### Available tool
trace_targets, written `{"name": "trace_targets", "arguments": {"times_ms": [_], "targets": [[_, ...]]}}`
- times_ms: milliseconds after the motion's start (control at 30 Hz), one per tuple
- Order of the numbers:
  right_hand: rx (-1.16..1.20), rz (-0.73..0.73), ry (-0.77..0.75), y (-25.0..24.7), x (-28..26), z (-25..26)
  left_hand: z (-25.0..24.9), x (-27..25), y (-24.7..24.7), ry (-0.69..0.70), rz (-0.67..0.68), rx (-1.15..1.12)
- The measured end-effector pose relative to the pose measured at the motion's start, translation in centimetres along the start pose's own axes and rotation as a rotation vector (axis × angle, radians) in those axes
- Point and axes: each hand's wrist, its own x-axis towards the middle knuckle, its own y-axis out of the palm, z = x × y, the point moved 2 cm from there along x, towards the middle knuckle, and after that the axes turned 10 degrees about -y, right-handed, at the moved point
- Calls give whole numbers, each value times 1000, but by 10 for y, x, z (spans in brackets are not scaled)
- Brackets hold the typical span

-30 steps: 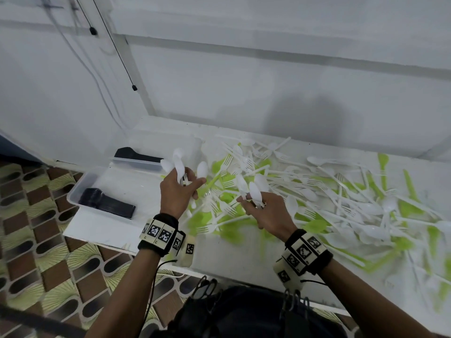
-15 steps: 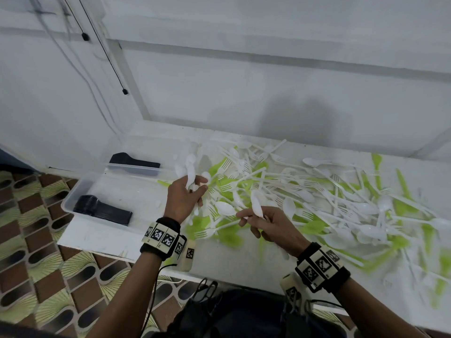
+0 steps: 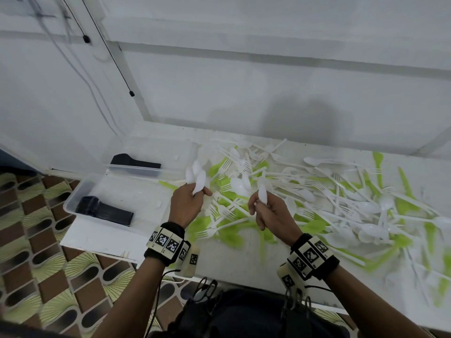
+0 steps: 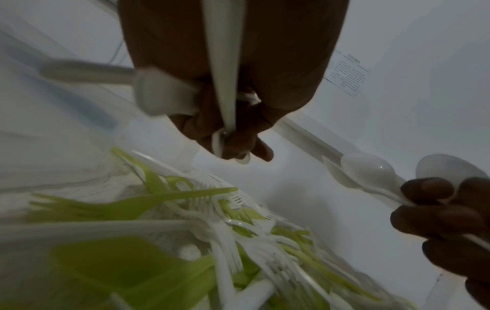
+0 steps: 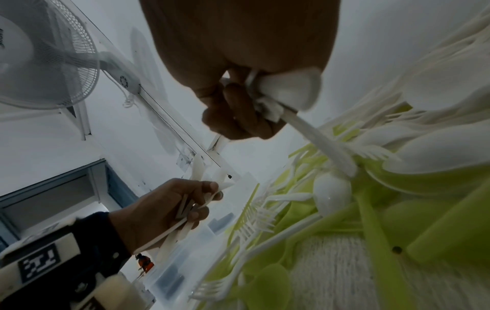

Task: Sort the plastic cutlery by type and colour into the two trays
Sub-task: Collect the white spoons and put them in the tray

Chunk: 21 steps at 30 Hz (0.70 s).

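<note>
White spoons (image 3: 197,177): your left hand (image 3: 186,206) now clenches a bunch of three at 10 o'clock of the pile (image 3: 317,196). Your right hand (image 3: 271,213), down from two a second ago, pinches one spoon (image 3: 262,192). Likely handed over; trays (image 3: 117,191) at 9 o'clock next.

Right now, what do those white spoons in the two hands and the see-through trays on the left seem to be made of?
The white spoons in the left hand, and the one in the right hand, look like thin glossy moulded plastic: small highlights sit on the bowls, and the edges look slightly translucent. The near tray and far tray look like clear, smooth plastic: the white table shows through their walls.
</note>
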Motion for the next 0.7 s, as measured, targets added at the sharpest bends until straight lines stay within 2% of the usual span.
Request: {"name": "trace_targets", "arguments": {"times_ms": [133,233,400,567,700], "targets": [[46,-7,5,0,5,2,7,-2,-3,-85,-27,55],[14,22,-27,3,7,6,0,-11,-3,-134,37,-142],[-11,108,-76,15,8,9,-25,-19,11,-100,158,-345],[-20,143,-146,23,7,14,-23,-9,17,-164,70,-388],[-48,74,-95,28,6,5,-20,-4,20,-153,46,-379]]}}
